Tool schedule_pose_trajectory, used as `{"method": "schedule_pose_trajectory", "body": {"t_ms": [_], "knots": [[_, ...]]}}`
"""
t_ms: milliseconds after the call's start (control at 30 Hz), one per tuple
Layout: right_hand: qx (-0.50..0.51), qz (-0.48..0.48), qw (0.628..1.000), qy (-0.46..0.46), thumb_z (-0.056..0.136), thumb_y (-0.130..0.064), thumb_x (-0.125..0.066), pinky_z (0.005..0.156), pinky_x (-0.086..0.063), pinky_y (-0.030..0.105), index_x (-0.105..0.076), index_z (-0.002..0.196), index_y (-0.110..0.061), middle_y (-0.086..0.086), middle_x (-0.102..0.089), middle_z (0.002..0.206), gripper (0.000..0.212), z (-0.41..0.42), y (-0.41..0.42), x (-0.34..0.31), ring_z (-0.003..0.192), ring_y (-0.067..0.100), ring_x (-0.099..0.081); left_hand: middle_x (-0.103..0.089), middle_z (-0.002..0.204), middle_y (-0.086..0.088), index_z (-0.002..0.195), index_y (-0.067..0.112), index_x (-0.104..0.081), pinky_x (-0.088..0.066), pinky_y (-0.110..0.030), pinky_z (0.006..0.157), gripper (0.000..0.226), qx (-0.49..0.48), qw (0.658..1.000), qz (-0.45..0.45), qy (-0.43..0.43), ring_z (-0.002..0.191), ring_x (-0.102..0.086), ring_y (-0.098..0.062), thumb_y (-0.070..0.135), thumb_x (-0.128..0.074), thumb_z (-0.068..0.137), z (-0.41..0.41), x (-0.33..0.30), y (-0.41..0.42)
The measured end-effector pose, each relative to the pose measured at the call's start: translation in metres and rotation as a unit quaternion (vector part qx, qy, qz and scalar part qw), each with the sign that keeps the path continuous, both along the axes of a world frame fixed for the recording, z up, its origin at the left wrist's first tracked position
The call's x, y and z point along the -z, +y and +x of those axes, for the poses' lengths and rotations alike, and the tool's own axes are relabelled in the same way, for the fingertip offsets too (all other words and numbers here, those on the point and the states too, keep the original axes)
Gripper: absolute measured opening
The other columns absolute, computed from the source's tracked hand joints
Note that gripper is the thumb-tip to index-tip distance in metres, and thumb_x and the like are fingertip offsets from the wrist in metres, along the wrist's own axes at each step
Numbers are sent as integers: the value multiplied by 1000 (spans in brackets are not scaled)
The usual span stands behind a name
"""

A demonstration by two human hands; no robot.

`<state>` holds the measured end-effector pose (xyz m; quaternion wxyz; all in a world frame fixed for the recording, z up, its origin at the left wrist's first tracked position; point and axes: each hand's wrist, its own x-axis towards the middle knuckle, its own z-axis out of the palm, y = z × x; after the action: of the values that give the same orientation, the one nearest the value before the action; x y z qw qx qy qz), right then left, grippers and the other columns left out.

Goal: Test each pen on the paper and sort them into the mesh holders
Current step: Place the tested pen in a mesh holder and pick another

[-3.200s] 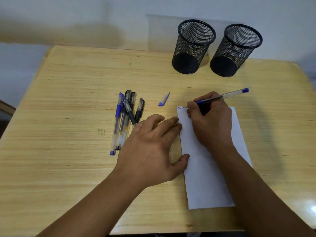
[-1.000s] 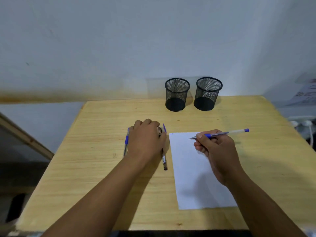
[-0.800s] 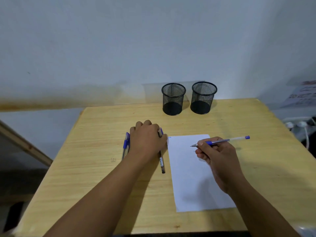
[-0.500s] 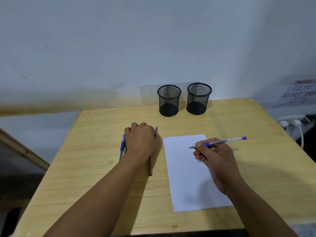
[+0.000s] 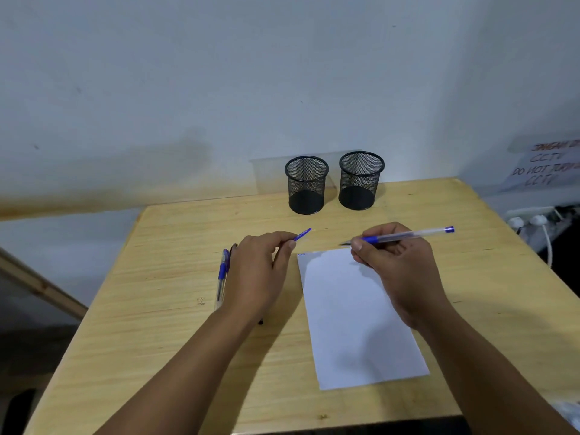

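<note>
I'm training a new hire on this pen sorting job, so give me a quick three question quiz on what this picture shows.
1. True or false: the left hand pinches the blue pen cap.
2. Which does the right hand hold? A. a black pen B. the uncapped blue pen C. the sheet of paper
3. Fill in: the two mesh holders contain ____ pens.

Key
1. True.
2. B; its tip points toward the cap.
3. No; both are empty, and the other pens lie on the table beside the left hand.
</note>
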<state>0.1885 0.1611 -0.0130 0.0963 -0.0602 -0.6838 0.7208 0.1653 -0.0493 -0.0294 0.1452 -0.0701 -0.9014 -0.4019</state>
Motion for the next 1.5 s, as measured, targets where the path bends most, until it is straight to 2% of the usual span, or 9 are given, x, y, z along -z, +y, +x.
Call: {"method": "schedule_pose_trajectory", "body": {"t_ms": [167, 367, 567, 733, 867, 967, 1233, 1367, 1500], "knots": [[-30, 18, 999, 15, 81, -2, -77, 70, -59, 23, -71, 87, -14, 2, -78, 80, 15, -4, -11, -6, 78, 17, -76, -70, 86, 19, 100, 28, -74, -42, -28, 68, 15, 29, 999, 37, -4, 80, -59, -3, 25, -60, 97, 10, -1, 3], [-64, 4, 998, 7, 82, -3, -77, 70, -60, 24, -72, 84, -17, 4, -78, 81, 15, -1, -17, -3, 79, 20, -76, -72, 92, 19, 103, 30, -74, -47, -29, 75, 16, 45, 999, 22, -5, 87, -59, -4, 25, -61, 97, 16, -4, 7], [-81, 61, 995, -10, 79, -10, -81, 67, -60, 25, -75, 81, -25, -2, -77, 80, 17, 5, -19, 3, 76, 15, -75, -71, 88, 19, 101, 25, -75, -36, -4, 67, 15, 75, 996, 41, -8, 86, -58, 7, 19, -63, 96, 23, -4, 12], [-73, 79, 994, 6, 77, -11, -83, 66, -59, 22, -76, 83, -24, -4, -77, 79, 16, 9, -17, 7, 75, 13, -74, -73, 93, 16, 100, 27, -75, -45, -19, 75, 17, 86, 993, 68, -36, 90, -62, -4, 18, -62, 96, 26, -3, 12], [-83, 52, 995, 8, 78, -8, -82, 66, -55, 18, -76, 85, -19, -2, -77, 78, 15, 14, -16, 11, 73, 12, -73, -70, 83, 11, 97, 26, -76, -43, -16, 71, 18, 104, 990, 78, -51, 84, -60, -7, 15, -62, 95, 31, -3, 13], [-91, 37, 995, 10, 79, -7, -80, 67, -55, 17, -76, 85, -19, -1, -77, 78, 15, 14, -17, 14, 73, 12, -73, -70, 80, 8, 94, 25, -76, -44, -22, 71, 18, 107, 989, 90, -43, 81, -61, -11, 13, -63, 94, 33, -1, 15], [-38, -49, 998, -26, 81, -14, -79, 69, -59, 22, -62, 106, -17, 5, -78, 82, 31, -3, -22, 16, 76, 17, -74, -74, 89, 19, 97, 26, -78, -48, -15, 72, 13, 60, 985, 147, -68, 87, -65, 3, 19, -68, 92, 19, 5, 19], [-24, -115, 992, -33, 84, -11, -77, 68, -57, 21, -65, 99, -13, 9, -78, 86, 19, -10, -31, 19, 78, 20, -74, -73, 85, 24, 94, 28, -78, -42, -6, 66, 12, 40, 985, 156, -64, 82, -64, 5, 22, -68, 92, 13, 10, 18], [-4, -121, 993, -16, 88, -8, -72, 67, -58, 24, -69, 97, -15, 5, -77, 77, 12, -26, -30, 12, 70, 14, -70, -71, 95, 30, 106, 30, -76, -48, -12, 77, 17, 47, 983, 161, -71, 91, -64, 9, 32, -68, 91, 6, 10, 19]]}}
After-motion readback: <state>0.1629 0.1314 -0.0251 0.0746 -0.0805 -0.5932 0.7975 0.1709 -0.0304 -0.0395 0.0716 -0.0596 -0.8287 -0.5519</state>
